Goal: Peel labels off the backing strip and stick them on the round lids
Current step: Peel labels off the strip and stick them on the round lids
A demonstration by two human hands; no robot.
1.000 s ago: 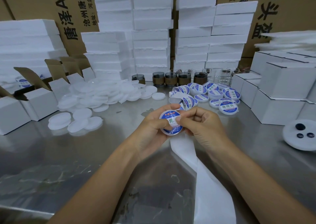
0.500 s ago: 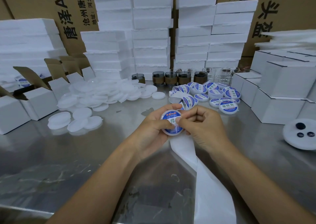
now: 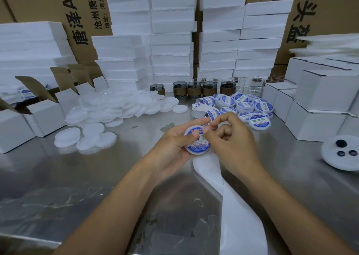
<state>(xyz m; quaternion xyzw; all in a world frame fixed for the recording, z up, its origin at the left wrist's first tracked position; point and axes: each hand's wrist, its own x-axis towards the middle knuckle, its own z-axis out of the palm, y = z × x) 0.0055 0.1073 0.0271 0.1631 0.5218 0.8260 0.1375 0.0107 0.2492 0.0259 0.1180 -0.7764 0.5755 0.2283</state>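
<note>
Since half a second ago the right hand [image 3: 233, 144] has shifted up. Its thumb is off the middle of the label [image 3: 200, 142], and thumb and forefinger tips now sit at the upper right edge of the round lid [image 3: 191, 151], fingers curled. Pinching or only pressing, we cannot tell. Left hand [image 3: 172, 144] still grips the lid at centre frame, thumb across the label. Backing strip [image 3: 233, 206] trails to the bottom edge. Labelled lids [image 3: 259, 121] read 助焊膏; carton [image 3: 77, 21] reads 唐泽AH.
</note>
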